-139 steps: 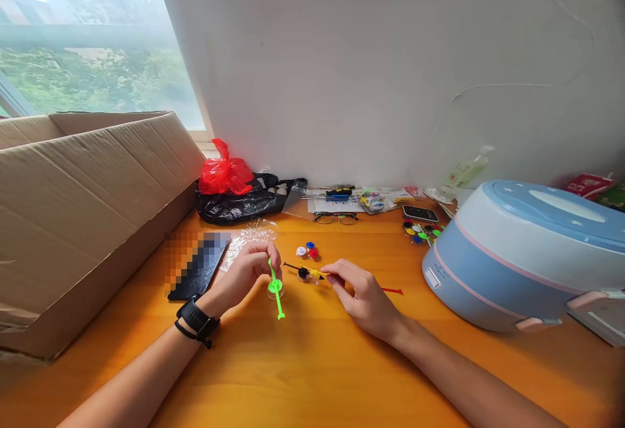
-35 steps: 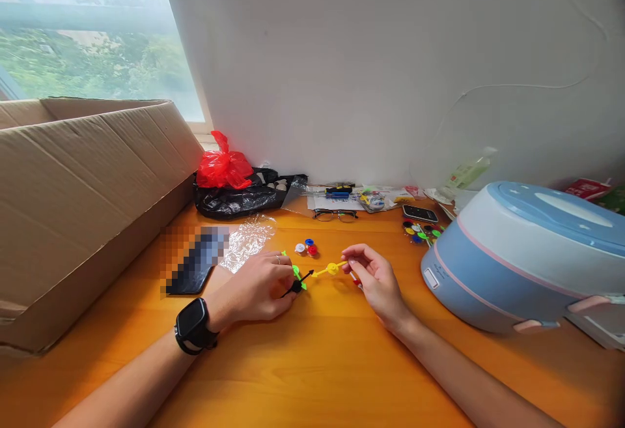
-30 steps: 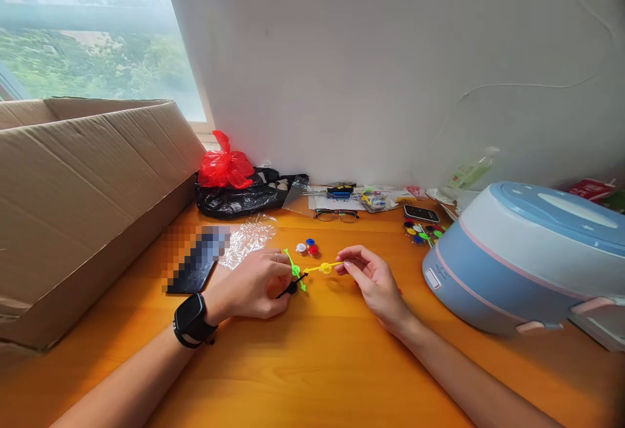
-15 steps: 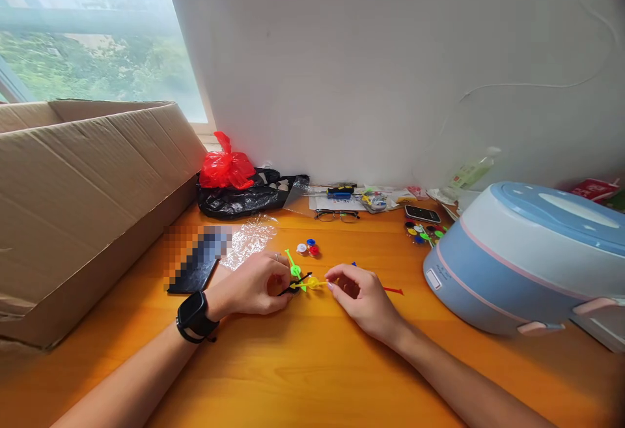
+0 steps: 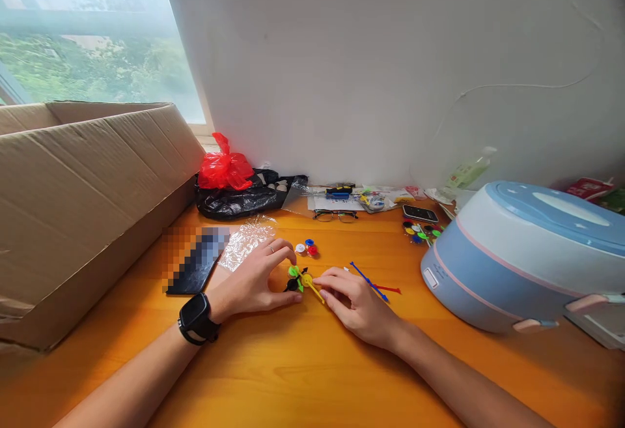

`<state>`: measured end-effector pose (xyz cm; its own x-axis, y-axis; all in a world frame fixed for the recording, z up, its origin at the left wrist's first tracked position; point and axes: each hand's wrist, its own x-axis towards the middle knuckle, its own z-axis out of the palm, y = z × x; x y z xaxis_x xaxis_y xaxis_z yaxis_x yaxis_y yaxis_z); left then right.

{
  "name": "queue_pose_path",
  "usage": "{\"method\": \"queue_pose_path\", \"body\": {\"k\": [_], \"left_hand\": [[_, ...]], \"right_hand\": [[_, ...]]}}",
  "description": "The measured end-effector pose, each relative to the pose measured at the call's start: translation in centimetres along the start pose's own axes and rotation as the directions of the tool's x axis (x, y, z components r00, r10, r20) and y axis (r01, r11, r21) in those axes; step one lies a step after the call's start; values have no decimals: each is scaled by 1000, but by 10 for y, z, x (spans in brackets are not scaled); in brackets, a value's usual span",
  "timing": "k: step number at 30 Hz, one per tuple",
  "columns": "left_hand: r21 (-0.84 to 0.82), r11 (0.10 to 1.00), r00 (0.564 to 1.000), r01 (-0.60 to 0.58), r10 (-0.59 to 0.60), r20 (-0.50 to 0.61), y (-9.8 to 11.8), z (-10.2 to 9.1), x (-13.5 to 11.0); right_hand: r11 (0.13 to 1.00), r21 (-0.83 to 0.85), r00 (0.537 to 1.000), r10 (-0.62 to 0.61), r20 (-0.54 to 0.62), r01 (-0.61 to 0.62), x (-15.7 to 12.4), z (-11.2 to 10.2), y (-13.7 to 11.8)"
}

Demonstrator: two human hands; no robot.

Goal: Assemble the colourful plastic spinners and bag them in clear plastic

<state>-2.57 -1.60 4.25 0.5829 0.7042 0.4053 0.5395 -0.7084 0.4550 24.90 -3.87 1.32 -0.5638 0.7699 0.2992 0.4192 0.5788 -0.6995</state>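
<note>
My left hand (image 5: 254, 279) rests on the orange table (image 5: 303, 363), its fingers pinched around a green stick piece (image 5: 294, 273) and a black stick piece (image 5: 291, 284) that cross each other. My right hand (image 5: 355, 303) is closed on a yellow stick piece (image 5: 309, 283) whose disc presses against the green and black ones. A blue stick (image 5: 367, 279) and a red stick (image 5: 389, 289) lie just right of my right hand. Three small caps, white, blue and red (image 5: 306, 248), sit just beyond my hands.
A big cardboard box (image 5: 78, 193) fills the left. A dark phone (image 5: 195, 265) and clear plastic wrap (image 5: 247, 240) lie beside it. A blue-and-white lidded appliance (image 5: 527, 258) stands at the right. Bags (image 5: 234, 190), glasses (image 5: 336, 216), tools and coloured discs (image 5: 420, 231) line the wall.
My right hand has brought the yellow piece left and down onto the green and black pieces in my left hand. The blue stick now lies uncovered next to the red one.
</note>
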Motion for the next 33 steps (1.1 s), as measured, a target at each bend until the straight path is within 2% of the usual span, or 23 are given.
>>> {"method": "queue_pose_path", "body": {"k": [2, 5, 10, 13, 16, 20, 26, 33], "left_hand": [[-8, 999, 999, -46, 46, 19, 2, 1, 1], [-6, 997, 993, -83, 83, 81, 2, 5, 1], [-44, 996, 989, -80, 85, 124, 2, 10, 2], [-29, 997, 991, -71, 74, 110, 3, 9, 1], [16, 996, 992, -89, 87, 94, 6, 9, 0], [19, 990, 982, -137, 133, 132, 9, 10, 0], [30, 995, 989, -94, 90, 118, 7, 11, 1], [92, 994, 995, -51, 43, 85, 7, 1, 1]], "right_hand": [[999, -15, 1000, -30, 5, 30, 1, -3, -1], [994, -100, 997, -47, -64, 40, 3, -14, 6], [962, -263, 980, 24, -198, -77, 9, -41, 24], [963, -267, 990, 3, -138, -40, 12, -43, 30], [966, -257, 998, -53, -32, 43, 14, -30, 31], [955, -288, 997, -65, 46, 75, 18, -11, 25], [954, -259, 989, -147, 32, 151, 21, -7, 18], [990, -87, 993, -108, 49, 112, 13, -17, 1]]}}
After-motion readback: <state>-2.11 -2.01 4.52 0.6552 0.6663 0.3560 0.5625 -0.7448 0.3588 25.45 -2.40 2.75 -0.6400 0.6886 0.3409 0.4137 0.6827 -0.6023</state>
